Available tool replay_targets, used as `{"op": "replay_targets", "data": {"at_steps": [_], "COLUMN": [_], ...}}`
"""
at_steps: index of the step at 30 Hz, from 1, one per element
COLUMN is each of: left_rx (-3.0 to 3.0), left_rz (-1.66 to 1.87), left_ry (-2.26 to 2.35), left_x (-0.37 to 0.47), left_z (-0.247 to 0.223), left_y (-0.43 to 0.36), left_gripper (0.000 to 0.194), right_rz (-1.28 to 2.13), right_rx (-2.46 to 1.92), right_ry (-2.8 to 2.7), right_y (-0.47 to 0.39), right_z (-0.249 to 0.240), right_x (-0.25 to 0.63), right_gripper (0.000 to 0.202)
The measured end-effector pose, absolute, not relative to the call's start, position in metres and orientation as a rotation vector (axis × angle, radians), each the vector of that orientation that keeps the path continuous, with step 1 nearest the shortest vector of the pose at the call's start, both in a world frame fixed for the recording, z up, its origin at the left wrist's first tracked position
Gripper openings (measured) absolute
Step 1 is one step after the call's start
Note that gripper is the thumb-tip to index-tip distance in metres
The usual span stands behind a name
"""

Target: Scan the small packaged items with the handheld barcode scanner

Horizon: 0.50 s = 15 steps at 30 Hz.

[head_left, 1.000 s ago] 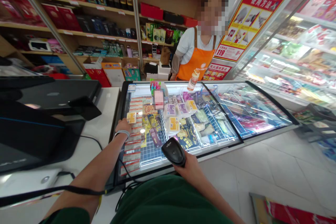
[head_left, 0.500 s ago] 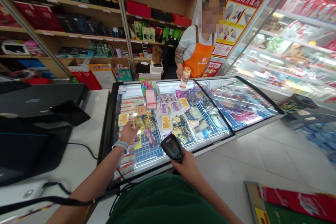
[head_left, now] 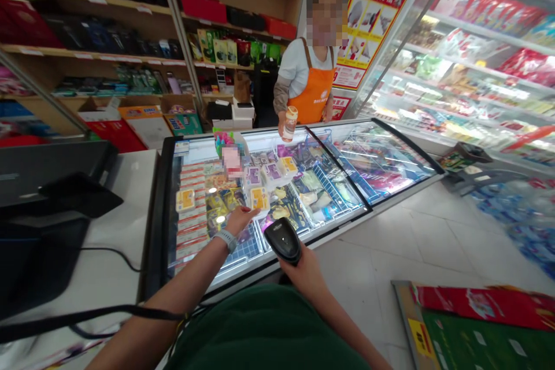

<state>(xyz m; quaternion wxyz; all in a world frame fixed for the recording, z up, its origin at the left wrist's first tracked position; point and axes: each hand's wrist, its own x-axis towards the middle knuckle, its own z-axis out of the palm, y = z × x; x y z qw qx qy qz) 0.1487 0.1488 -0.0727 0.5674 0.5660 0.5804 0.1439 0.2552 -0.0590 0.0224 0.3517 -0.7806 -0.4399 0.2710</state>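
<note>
My right hand [head_left: 306, 270] is wrapped around a black barcode scanner [head_left: 282, 241], held above the front edge of the glass-topped freezer [head_left: 338, 241]. My left hand [head_left: 241, 221], with a watch band on its wrist, stretches over the glass. Its fingertips are at the lower left edge of a clear pack with an orange label [head_left: 259, 199]; I cannot tell whether they touch it. Purple-labelled packs [head_left: 272, 172] and another orange-labelled pack [head_left: 287, 166] sit close behind. One yellow-labelled pack [head_left: 185, 200] lies apart at the left of the glass.
Across the freezer a person in an orange apron [head_left: 315, 95] holds a bottle [head_left: 289, 124] over the glass. A counter with a black monitor [head_left: 52, 170] is on my left. A black cable [head_left: 143, 311] crosses my left forearm. Cartons [head_left: 481, 329] stand at lower right.
My left hand has moved right, from near the yellow-labelled pack to the orange-labelled pack in the middle. The scanner stays in my right hand. The view has shifted slightly right.
</note>
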Motion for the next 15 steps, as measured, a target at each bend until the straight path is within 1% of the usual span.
{"op": "replay_targets", "data": {"at_steps": [3, 6, 11, 15], "left_rx": [1.305, 1.277, 1.214, 1.212], "left_rz": [0.264, 0.266, 0.327, 0.433], "left_ry": [1.318, 1.295, 1.268, 1.234], "left_x": [0.145, 0.140, 0.125, 0.104], "left_z": [-0.065, -0.060, -0.057, -0.057], "left_y": [0.147, 0.147, 0.148, 0.147], "left_gripper": [0.030, 0.030, 0.030, 0.026], "right_rz": [0.681, 0.677, 0.713, 0.748], "right_rx": [-2.023, -2.035, -2.042, -2.042], "right_ry": [-1.136, -1.143, -1.173, -1.206], "right_y": [-0.060, -0.059, -0.056, -0.052], "right_z": [0.022, 0.020, 0.016, 0.013], "right_x": [0.257, 0.258, 0.255, 0.251], "right_gripper": [0.020, 0.019, 0.020, 0.021]}}
